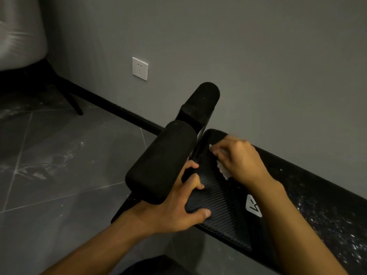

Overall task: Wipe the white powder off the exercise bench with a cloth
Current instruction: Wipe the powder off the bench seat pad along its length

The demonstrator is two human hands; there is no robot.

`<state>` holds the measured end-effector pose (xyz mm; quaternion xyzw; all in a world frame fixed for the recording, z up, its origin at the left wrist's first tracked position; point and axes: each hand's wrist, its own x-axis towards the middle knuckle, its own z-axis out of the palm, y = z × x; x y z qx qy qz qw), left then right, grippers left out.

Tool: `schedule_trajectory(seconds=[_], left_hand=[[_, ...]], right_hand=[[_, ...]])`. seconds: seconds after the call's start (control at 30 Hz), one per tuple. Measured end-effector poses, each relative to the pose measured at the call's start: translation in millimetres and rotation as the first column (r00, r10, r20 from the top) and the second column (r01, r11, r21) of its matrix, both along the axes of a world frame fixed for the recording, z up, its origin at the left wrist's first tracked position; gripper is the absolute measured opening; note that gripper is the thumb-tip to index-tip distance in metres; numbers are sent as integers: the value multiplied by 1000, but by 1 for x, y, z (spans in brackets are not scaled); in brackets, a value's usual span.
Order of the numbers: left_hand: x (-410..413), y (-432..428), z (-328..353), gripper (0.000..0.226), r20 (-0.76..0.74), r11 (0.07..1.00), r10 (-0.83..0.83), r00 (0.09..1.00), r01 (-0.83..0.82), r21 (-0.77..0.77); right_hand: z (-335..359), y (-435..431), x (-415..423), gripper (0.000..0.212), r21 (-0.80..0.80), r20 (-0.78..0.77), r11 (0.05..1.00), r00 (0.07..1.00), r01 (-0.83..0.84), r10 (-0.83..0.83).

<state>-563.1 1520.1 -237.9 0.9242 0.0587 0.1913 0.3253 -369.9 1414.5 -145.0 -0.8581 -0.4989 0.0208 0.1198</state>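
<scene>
Bench (216, 197) looks clean L of logo (254, 206), powder (341, 235) thick R of it; L hand (176, 209) grips bench, R hand (240, 161) clutches cloth (224, 171).

A long black padded exercise bench (224, 197) with a ribbed cover ran from the centre to the lower right of the frame, set on a dark grey tiled floor (59, 155) marked with pale streaks. A crumpled white cloth (223, 169) lay on the bench's end near the centre, under the right hand (238, 159); the left hand (178, 207) gripped its lower edge. Scattered white powder (337, 225) speckled the padding at the lower right
</scene>
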Motion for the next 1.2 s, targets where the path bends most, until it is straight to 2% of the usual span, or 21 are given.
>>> schedule_trajectory(seconds=[0.1, 0.2, 0.3, 0.53, 0.6, 0.67, 0.77, 0.87, 0.97, 1.07, 1.2], left_hand=[[1, 0, 1, 53, 4, 999, 1, 1000, -1, -34], [3, 0, 1, 54, -1, 999, 14, 1000, -15, -40], [3, 1, 2, 53, -6, 999, 13, 1000, -13, -47], [5, 2, 6, 55, -56, 1000, -9, 998, 8, -27], [6, 2, 12, 64, -108, 1000, -7, 994, 6, -5], [8, 1, 19, 82, -164, 1000, -13, 986, 14, 5], [14, -3, 35, 96, -213, 997, -58, 975, 46, -62], [19, -13, 51, 89, -265, 999, -40, 963, 36, -20], [22, -21, 56, 85, -277, 999, 2, 961, 10, 40], [24, -23, 59, 86, -295, 998, 18, 955, -2, 56], [22, -24, 62, 86, -307, 996, 28, 951, -1, 87]], right_hand=[[5, -16, -3, 20, -87, -31, 993, 996, -85, 82], [5, -11, 9, 23, -67, 90, 998, 996, 5, 1], [3, -5, 12, 25, -11, 117, 997, 990, 79, -77], [7, -28, -14, 25, -133, 114, 990, 993, 39, -23], [7, -25, -15, 24, -119, 105, 990, 993, 73, -60], [6, -21, -14, 24, -113, 96, 987, 990, 115, -104], [2, -21, -18, 25, -70, 117, 987, 984, 144, -135], [0, -30, -28, 25, -15, 127, 993, 985, 115, -113], [0, -48, -42, 24, -28, 102, 998, 994, 49, -46], [1, -67, -59, 33, -53, 46, 999, 999, 2, 1], [-8, -62, -49, 28, 15, 143, 998, 987, 64, -66]])
